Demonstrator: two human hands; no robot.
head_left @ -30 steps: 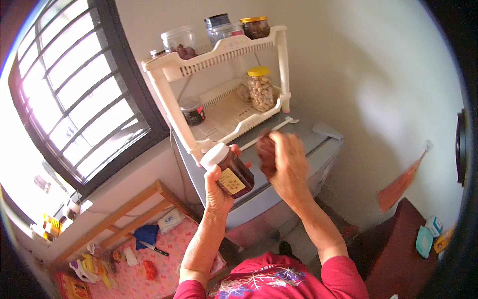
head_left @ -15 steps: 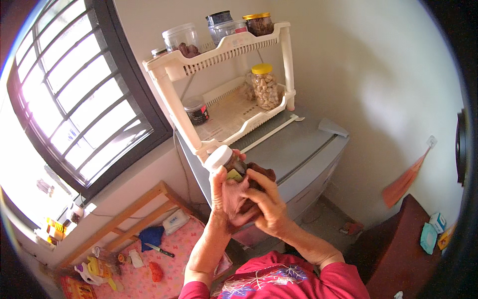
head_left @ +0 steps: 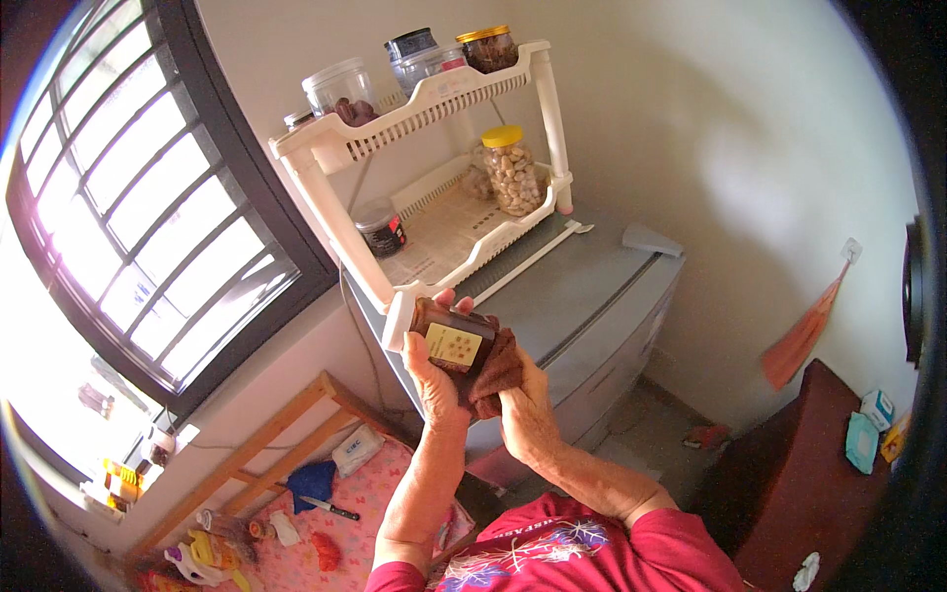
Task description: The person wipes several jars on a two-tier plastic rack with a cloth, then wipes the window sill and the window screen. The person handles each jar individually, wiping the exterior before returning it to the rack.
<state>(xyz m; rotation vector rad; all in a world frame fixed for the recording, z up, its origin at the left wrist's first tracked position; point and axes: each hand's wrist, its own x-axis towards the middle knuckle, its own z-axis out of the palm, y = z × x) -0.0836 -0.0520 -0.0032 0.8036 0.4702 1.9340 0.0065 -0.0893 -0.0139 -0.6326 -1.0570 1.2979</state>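
Note:
A dark jar (head_left: 456, 342) with a white lid and a yellow label lies tilted in my left hand (head_left: 441, 387), its lid pointing to the left. My left thumb presses near the label and the fingertips show over the jar's far side. A brown cloth (head_left: 497, 376) covers the jar's base, and my right hand (head_left: 529, 414) holds it there with bent fingers. Both hands are in front of a white plastic two-tier rack (head_left: 424, 111).
The rack, with several jars on it, stands on a grey cabinet (head_left: 602, 286). A nut jar (head_left: 512, 178) with a yellow lid is on its lower tier. On a pink-covered bed (head_left: 380, 498) at lower left lies a knife (head_left: 330, 508). An orange cloth (head_left: 804, 335) hangs on the right wall.
The jar has turned so its yellow label faces me, and its lid has swung left. The cloth in my right hand now sits at the jar's base end.

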